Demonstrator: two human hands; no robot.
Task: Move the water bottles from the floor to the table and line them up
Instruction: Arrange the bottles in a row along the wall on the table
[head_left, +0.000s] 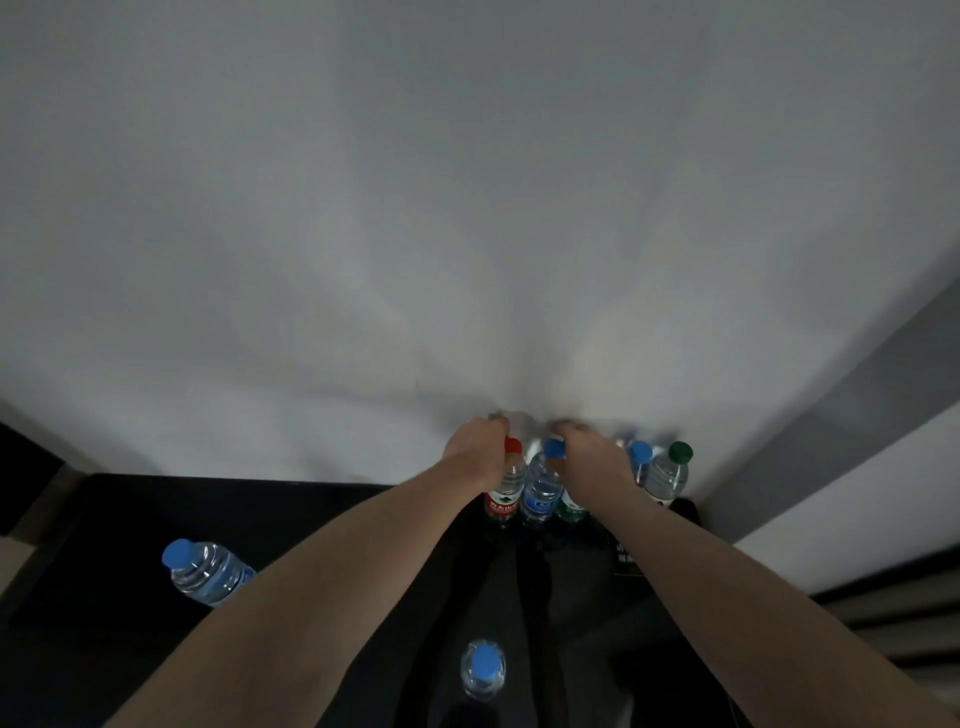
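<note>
The row of bottles stands against the white wall (467, 208) at lower centre of the frame, on a dark surface (311, 519) that is judged to be the table. From left to right the row reads: red-capped bottle (506, 488), blue-capped bottle (543, 486), a green-labelled bottle (570, 506) mostly hidden by the right wrist, a second blue-capped bottle (640, 460), and a green-capped bottle (670, 475). All stand upright and close together, apparently to form the required line along the wall.

Both arms extend forward from the bottom of the frame and converge at the row. The left hand (475, 444) sits with curled fingers at the top of the red-capped bottle, just left of its cap; contact appears likely, but a firm grip cannot be confirmed. The right hand (589, 449) sits knuckles-up over the hidden bottle, just right of the first blue cap; its fingers are curled, and what they hold cannot be told.

Two further blue-capped bottles remain apart from the row: one tilted at lower left (205, 571), one upright at bottom centre (483, 670). Whether these are on the floor or the table cannot be determined.
</note>
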